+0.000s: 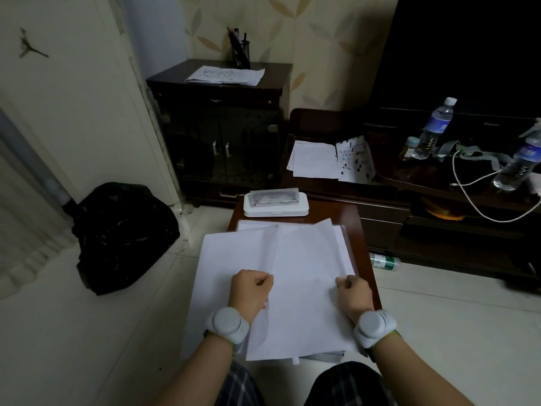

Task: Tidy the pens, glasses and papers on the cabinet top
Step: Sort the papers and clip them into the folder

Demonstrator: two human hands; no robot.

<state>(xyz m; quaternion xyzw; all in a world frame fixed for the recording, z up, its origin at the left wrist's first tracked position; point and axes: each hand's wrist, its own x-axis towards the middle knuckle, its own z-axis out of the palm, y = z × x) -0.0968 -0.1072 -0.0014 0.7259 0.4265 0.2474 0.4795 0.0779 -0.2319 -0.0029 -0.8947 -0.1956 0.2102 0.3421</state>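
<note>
White papers (292, 268) lie on the counter (355, 218); the left hand (251, 291) and right hand (352, 293), fingers curled, each pinch a sheet, knuckles up, forearms parallel.

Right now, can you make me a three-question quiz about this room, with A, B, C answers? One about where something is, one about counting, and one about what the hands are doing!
1. Where is the glasses case?
A. on the floor
B. on the small table, beyond the papers
C. on the tall cabinet

2. How many water bottles stand upright on the low dark unit at the right?
A. two
B. four
C. none

3. What are the hands doing?
A. hanging free
B. holding pens
C. gripping the papers

Answers:
1 B: the white case lies at the far end of the small table, just past the papers.
2 A: one bottle and a second bottle stand there.
3 C: the left hand and the right hand are curled onto the sheets.
</note>
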